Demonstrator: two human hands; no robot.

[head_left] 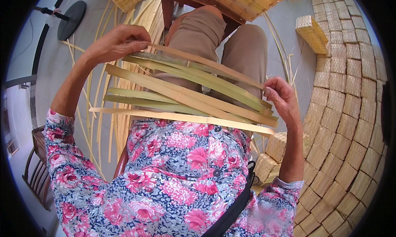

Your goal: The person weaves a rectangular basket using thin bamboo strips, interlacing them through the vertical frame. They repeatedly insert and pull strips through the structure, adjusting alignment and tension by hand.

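Observation:
A long, flat, light-brown bamboo strip (206, 62) is stretched slantwise above my thighs. My left hand (121, 42) pinches its far left end between thumb and fingers, while the right end sits in the fingertips of my right hand (284, 97). Directly beneath it, several more bamboo strips lie across my lap. Some are green (187, 72), others pale yellow (189, 97), and they overlap at slight angles. Nearest my body is a narrow pale strip (181, 116), lying across the front of my flowered shirt.
Ahead of my knees stands a dark reddish wooden stool (167, 8) with woven bamboo work (243, 2) on it. Long strips (146, 20) litter the floor at left. Stacked woven blocks (338, 109) line the right; a woven box (312, 34) and a round black base (72, 20) stand farther off.

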